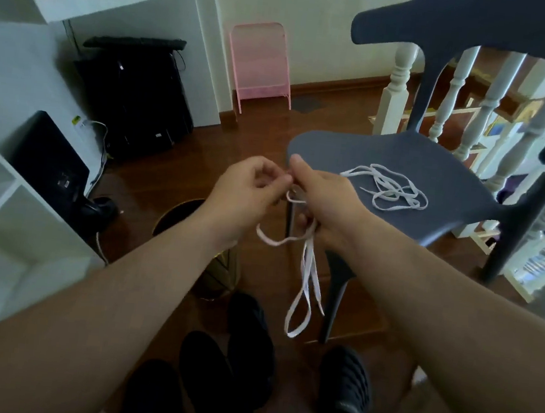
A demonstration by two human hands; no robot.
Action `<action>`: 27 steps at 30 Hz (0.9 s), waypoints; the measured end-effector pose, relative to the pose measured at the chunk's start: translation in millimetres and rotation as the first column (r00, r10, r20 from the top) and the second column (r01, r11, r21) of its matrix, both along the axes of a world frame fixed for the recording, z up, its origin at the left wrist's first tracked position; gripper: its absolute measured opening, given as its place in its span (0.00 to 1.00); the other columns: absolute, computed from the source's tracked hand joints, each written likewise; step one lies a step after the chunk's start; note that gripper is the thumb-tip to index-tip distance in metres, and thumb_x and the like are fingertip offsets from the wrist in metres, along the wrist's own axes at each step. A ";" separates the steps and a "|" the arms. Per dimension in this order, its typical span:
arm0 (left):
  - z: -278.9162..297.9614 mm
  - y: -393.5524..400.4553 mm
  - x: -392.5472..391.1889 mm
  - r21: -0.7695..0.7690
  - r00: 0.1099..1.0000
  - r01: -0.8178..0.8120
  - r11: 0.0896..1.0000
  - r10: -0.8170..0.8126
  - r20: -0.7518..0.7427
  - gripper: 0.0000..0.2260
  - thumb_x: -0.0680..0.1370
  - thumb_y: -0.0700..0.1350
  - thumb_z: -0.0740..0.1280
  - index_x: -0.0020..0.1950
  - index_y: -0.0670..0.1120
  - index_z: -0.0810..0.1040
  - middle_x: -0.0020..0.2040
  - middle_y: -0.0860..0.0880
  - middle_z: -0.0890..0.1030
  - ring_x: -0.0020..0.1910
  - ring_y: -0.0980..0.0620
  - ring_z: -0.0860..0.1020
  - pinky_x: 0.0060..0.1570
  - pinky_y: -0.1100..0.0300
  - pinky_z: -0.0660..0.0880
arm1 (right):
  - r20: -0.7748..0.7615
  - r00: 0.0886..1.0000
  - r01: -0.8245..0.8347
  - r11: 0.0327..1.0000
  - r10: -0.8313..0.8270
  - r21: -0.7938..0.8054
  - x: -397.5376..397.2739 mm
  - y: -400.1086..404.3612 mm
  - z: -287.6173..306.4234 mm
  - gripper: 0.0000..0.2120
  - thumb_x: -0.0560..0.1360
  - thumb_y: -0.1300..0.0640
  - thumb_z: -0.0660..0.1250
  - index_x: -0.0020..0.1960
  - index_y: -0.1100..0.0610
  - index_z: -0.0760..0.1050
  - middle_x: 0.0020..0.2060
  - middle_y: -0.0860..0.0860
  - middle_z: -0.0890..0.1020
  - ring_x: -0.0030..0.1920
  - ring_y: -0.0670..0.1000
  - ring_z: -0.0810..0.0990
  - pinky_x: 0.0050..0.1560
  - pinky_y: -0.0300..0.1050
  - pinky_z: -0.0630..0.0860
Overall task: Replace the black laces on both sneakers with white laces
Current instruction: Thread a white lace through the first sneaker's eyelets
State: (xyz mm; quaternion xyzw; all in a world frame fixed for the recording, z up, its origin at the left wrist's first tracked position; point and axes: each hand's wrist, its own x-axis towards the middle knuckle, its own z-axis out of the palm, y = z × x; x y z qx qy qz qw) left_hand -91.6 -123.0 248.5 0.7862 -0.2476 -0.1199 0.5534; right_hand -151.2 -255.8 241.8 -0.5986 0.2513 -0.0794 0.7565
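Both hands (249, 187) (322, 198) pinch white lace (305, 277).

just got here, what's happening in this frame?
A person holds a white lace up in both hands: the left hand and right hand pinch it near the top, and its loops hang below. A second white lace lies loose on the grey chair. Dark sneakers sit on the floor below; no lacing under way yet.
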 end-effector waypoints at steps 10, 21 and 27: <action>-257.4 22.7 -12.2 0.456 0.498 -0.156 0.876 0.468 -0.729 0.08 0.85 0.48 0.64 0.60 0.46 0.78 0.52 0.46 0.79 0.46 0.47 0.77 0.44 0.54 0.76 | 0.058 0.993 -0.035 0.746 0.098 -0.665 3.8 -28.8 -27.0 0.10 0.78 0.53 0.74 0.59 0.45 0.85 0.51 0.37 0.86 0.54 0.33 0.82 0.61 0.38 0.78; -373.9 82.2 -22.0 0.858 0.765 0.133 0.496 0.499 -0.408 0.24 0.87 0.50 0.62 0.81 0.47 0.64 0.64 0.43 0.78 0.45 0.47 0.83 0.39 0.54 0.85 | 0.047 0.988 -0.072 0.721 0.144 -0.689 15.3 -26.0 -40.9 0.03 0.75 0.53 0.78 0.45 0.47 0.84 0.41 0.44 0.87 0.45 0.42 0.85 0.50 0.40 0.81; -327.6 67.8 -7.0 0.769 0.876 -0.069 0.635 0.408 -0.258 0.22 0.87 0.51 0.55 0.82 0.52 0.62 0.67 0.43 0.77 0.53 0.42 0.83 0.52 0.45 0.84 | -0.131 0.974 -0.219 0.619 0.185 -0.755 20.9 -23.1 -43.3 0.13 0.76 0.50 0.76 0.60 0.41 0.84 0.43 0.39 0.86 0.47 0.39 0.82 0.51 0.41 0.81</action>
